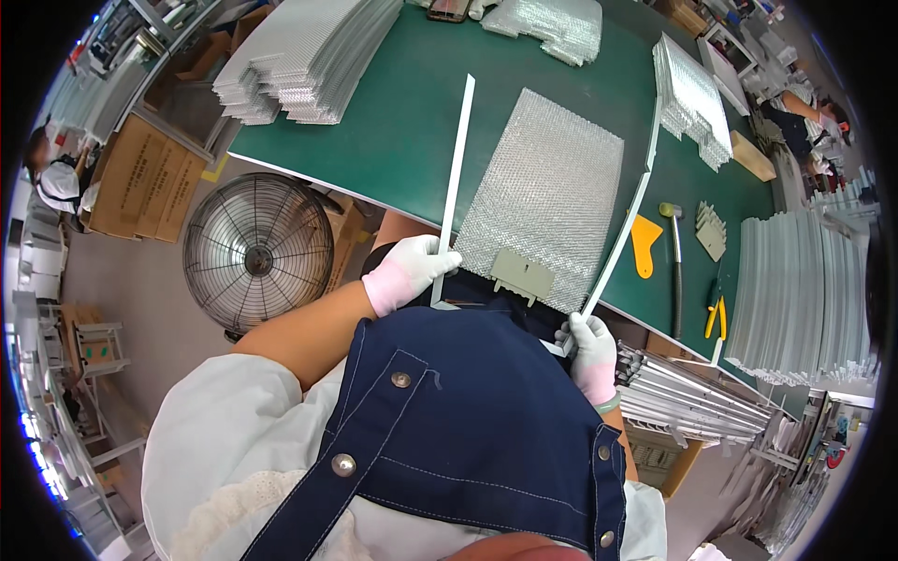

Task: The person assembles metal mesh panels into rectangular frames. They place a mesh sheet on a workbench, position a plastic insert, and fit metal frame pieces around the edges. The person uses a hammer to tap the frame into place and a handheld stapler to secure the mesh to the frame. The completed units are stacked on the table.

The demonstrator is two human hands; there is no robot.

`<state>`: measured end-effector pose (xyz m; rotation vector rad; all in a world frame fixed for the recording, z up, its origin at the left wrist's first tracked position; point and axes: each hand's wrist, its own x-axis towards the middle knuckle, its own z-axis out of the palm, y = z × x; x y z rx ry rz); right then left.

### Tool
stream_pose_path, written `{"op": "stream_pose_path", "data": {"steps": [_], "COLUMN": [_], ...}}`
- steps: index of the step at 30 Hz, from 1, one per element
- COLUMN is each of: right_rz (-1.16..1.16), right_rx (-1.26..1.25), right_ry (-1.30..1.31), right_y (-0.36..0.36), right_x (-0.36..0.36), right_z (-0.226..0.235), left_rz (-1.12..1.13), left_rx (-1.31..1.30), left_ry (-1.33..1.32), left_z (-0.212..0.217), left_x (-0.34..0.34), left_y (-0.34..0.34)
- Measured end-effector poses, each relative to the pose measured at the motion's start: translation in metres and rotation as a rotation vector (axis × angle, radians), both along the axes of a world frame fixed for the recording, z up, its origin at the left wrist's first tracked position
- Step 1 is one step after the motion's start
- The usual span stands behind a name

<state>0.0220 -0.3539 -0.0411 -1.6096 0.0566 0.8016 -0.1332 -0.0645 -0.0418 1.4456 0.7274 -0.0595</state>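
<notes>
My left hand (412, 271), in a white glove with a pinkish cuff, is closed around one long side of a thin white three-sided frame (457, 168). My right hand (591, 355), gloved alike, grips the same frame close to its near right corner. The near crossbar sits against my apron and is partly hidden. Between the two long sides lies a silver mesh filter panel (552, 178) on the green table. A beige plastic plate (522, 276) with small tabs rests on the panel's near edge, between my hands.
Stacked mesh panels (309, 56) stand at the table's far left, wrapped ones (692, 103) at the right. On the green table (374, 159) lie an orange scraper (644, 245), a hammer (675, 271), beige parts (710, 232) and yellow-handled pliers (716, 313). A floor fan (259, 257) stands left.
</notes>
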Motion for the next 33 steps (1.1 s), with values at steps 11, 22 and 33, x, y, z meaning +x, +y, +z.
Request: {"op": "stream_pose_path", "data": {"steps": [11, 22, 33], "right_rz": [0.003, -0.024, -0.078], "right_rx": [0.08, 0.239, 0.265], "right_ry": [-0.022, -0.001, 0.109], "right_y": [0.011, 0.009, 0.017], "right_x": [-0.003, -0.003, -0.005], "right_z": [-0.009, -0.025, -0.02], "left_rz": [-0.21, 0.037, 0.141], "left_rx": [0.001, -0.506, -0.505], "left_ry": [-0.087, -0.213, -0.247], "left_z": [-0.031, -0.011, -0.029], "left_x": [0.002, 0.006, 0.012], "left_y": [0.004, -0.013, -0.02]}}
